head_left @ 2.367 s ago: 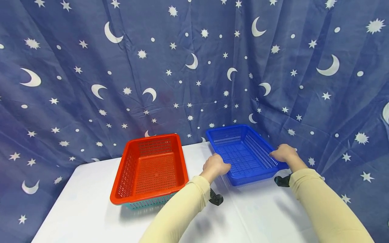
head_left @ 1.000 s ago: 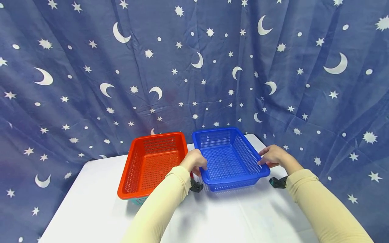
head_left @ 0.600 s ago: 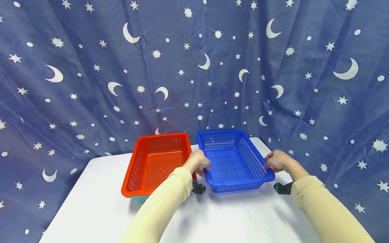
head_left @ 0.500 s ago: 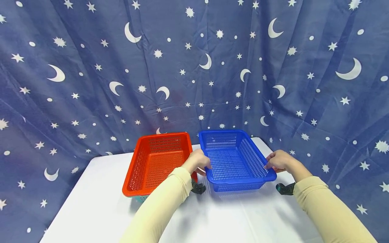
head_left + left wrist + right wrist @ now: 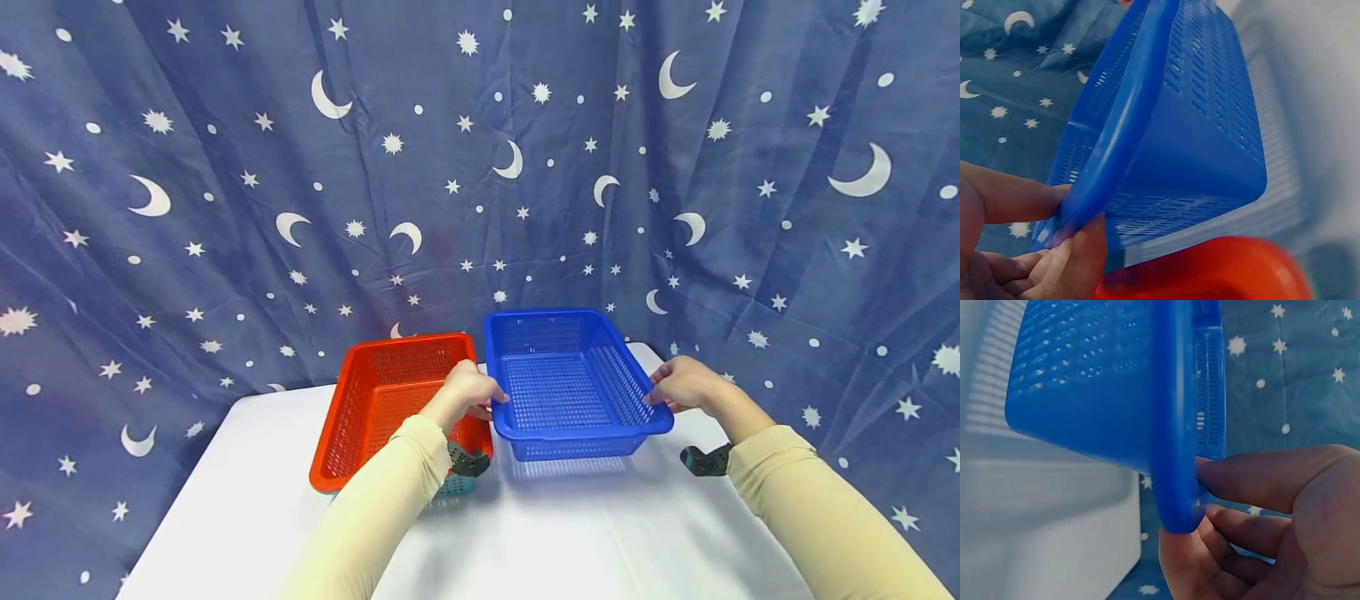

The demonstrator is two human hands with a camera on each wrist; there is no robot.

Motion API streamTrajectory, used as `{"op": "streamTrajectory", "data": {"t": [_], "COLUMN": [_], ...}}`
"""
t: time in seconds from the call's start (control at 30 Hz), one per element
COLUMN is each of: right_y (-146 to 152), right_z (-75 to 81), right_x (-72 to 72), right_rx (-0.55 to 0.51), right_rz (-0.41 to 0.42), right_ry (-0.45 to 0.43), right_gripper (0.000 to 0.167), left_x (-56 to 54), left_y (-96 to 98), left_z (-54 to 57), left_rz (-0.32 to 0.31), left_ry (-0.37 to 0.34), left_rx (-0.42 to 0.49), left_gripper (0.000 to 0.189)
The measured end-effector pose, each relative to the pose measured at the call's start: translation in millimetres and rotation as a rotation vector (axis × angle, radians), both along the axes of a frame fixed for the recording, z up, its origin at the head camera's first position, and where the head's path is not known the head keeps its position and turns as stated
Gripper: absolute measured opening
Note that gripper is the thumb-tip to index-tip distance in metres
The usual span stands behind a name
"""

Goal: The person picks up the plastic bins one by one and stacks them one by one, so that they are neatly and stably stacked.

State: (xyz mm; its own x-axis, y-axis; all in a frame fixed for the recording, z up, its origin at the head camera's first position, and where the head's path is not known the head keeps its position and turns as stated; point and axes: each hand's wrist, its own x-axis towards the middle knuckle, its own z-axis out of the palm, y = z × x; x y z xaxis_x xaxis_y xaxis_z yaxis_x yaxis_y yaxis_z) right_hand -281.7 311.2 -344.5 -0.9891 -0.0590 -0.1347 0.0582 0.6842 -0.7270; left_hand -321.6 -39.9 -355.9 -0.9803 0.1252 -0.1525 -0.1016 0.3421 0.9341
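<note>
Both hands hold a blue plastic basket (image 5: 557,392) by its side rims, slightly above the table, its shadow below it. My left hand (image 5: 467,390) pinches the left rim, thumb inside and fingers beneath, as the left wrist view shows. On the opposite side, my right hand (image 5: 688,383) grips the right rim the same way; its thumb (image 5: 1247,478) presses the inner side. Just left of the blue basket stands a red basket (image 5: 390,412), stacked on a teal basket (image 5: 454,485) that shows only at the lower front. My left hand and forearm cover part of the red basket.
A white-covered table (image 5: 247,483) carries the baskets. Behind it hangs a dark blue curtain (image 5: 450,208) with white moons and stars, close to the table's back edge. A black wrist device (image 5: 467,460) sits under each wrist.
The blue basket, in both hands, has moved left from the back right to beside the red basket. In the last half second it has risen, and the left hand now overlaps the red basket more.
</note>
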Motion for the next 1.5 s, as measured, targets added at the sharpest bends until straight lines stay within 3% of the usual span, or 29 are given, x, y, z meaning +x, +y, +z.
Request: {"op": "streamTrajectory", "data": {"t": [0.3, 0.47, 0.7, 0.83, 1.0, 1.3, 1.5], "right_y": [-20, -30, -39, -46, -53, -86, -106], "right_z": [15.5, 25.6, 40.6, 44.3, 48.1, 53.6, 55.8], "right_x": [0.1, 1.2, -5.1, -6.9, -4.0, -9.9, -14.8], "right_rx": [-0.069, -0.054, -0.077, -0.096, -0.086, -0.083, -0.079], "right_rz": [-0.008, -0.015, -0.027, -0.014, -0.028, 0.017, 0.051], "right_ry": [0.016, 0.026, 0.050, 0.057, 0.071, 0.108, 0.110], "right_gripper": [0.039, 0.042, 0.044, 0.048, 0.052, 0.055, 0.056], "left_x": [-3.8, 0.1, 2.7, 1.7, 0.2, 2.1, 3.5], "left_y": [-26.6, -38.1, -48.7, -57.0, -66.9, -103.3, -125.6], "left_z": [27.9, 37.4, 49.7, 53.3, 55.2, 62.8, 63.2], "left_rz": [-0.011, -0.023, -0.018, 0.020, 0.021, 0.085, 0.088], "left_ry": [0.014, -0.007, 0.027, 0.041, 0.028, 0.010, 0.030], "left_rx": [0.031, 0.072, 0.087, 0.114, 0.123, 0.164, 0.128], "left_gripper": [0.016, 0.014, 0.020, 0.032, 0.044, 0.053, 0.051]}}
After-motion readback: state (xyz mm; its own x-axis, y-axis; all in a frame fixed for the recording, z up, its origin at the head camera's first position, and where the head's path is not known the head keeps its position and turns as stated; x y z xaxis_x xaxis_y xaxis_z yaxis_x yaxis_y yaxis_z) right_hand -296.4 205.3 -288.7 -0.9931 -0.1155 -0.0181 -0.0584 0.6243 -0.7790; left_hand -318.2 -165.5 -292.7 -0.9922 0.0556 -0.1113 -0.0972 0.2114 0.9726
